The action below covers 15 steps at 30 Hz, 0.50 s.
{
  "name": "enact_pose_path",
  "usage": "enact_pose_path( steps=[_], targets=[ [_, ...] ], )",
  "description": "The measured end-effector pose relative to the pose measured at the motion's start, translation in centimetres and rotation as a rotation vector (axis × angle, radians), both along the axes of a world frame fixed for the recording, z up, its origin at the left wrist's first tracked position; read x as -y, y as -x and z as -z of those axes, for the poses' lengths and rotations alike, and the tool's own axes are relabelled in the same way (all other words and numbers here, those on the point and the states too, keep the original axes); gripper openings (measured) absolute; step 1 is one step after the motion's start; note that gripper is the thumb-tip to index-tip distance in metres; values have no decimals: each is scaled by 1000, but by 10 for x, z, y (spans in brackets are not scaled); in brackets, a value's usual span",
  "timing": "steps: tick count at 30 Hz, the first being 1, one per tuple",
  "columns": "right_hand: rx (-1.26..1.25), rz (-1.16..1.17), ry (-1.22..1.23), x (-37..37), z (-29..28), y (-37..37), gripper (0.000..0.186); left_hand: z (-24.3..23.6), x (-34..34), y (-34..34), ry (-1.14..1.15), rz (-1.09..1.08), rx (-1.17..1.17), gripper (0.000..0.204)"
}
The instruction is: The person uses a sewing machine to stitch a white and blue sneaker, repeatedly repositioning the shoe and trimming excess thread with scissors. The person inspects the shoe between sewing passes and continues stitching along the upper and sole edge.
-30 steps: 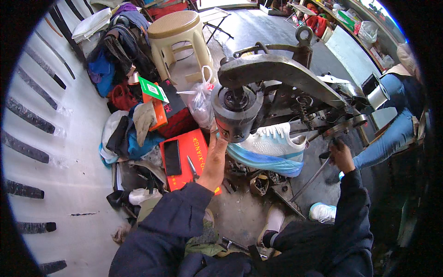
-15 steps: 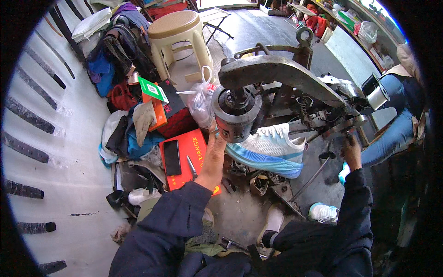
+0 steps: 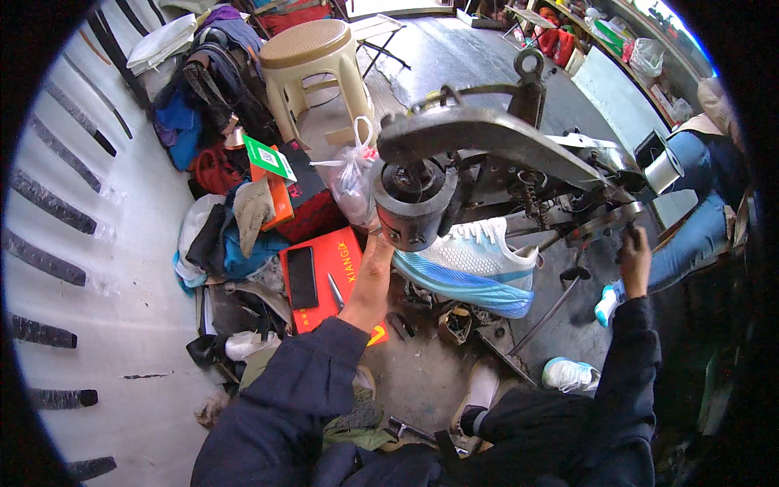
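My left hand (image 3: 367, 284) grips the toe of a white and blue sneaker (image 3: 475, 276) beneath the cylindrical head of a dark metal stitching machine (image 3: 499, 138); its fingertips are hidden behind that head. My right hand (image 3: 635, 262) is closed on a handle at the wheel (image 3: 599, 223) on the machine's right side. A metal rod (image 3: 548, 316) slants down below that wheel. A white thread spool (image 3: 661, 170) sits at the machine's back right.
A red box (image 3: 324, 260) with a phone (image 3: 302, 276) and scissors lies left. Clothes, a plastic bag (image 3: 353, 183) and a stool (image 3: 304, 45) stand behind. A person in jeans (image 3: 694, 219) is at right; another sneaker (image 3: 568, 373) lies below.
My right hand has risen and moved right with the wheel's handle, away from the rod. The machine's top arm has shifted slightly. The person's foot at right shows more.
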State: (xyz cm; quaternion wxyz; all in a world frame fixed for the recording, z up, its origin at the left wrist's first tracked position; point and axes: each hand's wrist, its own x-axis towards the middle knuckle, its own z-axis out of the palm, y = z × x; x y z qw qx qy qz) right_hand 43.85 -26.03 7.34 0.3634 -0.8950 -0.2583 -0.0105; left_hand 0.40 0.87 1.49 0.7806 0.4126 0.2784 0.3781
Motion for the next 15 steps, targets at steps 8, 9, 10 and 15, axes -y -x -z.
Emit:
enact_pose_path(
  steps=[8, 9, 10, 15],
  targets=[
    [-466, -403, -63, -22, -3, 95, 25, -9, -1, 1, -15, 72, -43, 56],
    [-424, -449, -128, -20, -21, 92, 24, -10, 0, -1, 15, 45, -40, 52],
    [-280, -394, -155, -20, -36, 80, 22, -12, 1, 0, 53, 64, -32, 51],
    [-48, -3, -41, 0, -26, 7, 15, -15, -5, 5, -23, 176, 18, 64]
  ],
)
